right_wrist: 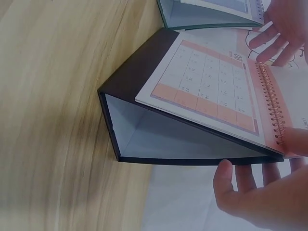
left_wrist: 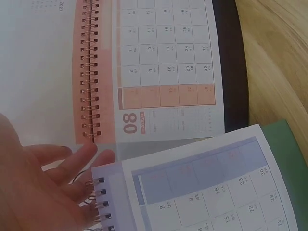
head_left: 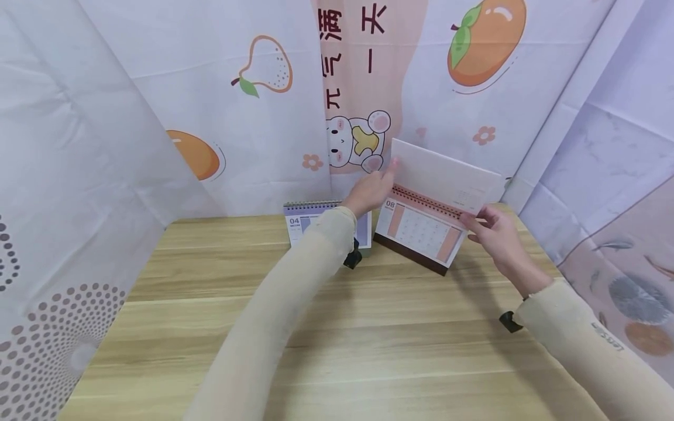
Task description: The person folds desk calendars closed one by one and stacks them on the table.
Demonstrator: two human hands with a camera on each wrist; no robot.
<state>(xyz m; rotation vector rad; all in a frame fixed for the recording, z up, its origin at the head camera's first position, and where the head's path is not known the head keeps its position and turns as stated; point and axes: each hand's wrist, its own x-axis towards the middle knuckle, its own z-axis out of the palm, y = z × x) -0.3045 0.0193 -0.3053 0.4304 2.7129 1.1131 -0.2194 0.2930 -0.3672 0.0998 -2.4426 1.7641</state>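
A desk calendar [head_left: 421,231] with an orange-pink 08 page and a dark brown stand is tilted on the table, its upper leaf [head_left: 442,175] turned up above the wire coil. My right hand [head_left: 495,234] grips its top right corner. The right wrist view shows the thumb at the coil and fingers [right_wrist: 245,178] behind the stand. My left hand [head_left: 371,190] is at the upper leaf's left edge, its fingertips touching it; in the left wrist view its fingers are loosely extended. Beside it stands a purple 04 calendar [left_wrist: 207,192] with a green stand, partly hidden by my left arm.
Both calendars stand on a wood-grain table [head_left: 210,280] near its back edge. Behind hangs a white curtain [head_left: 210,117] printed with fruit and a rabbit. Another patterned cloth [head_left: 621,234] borders the right side.
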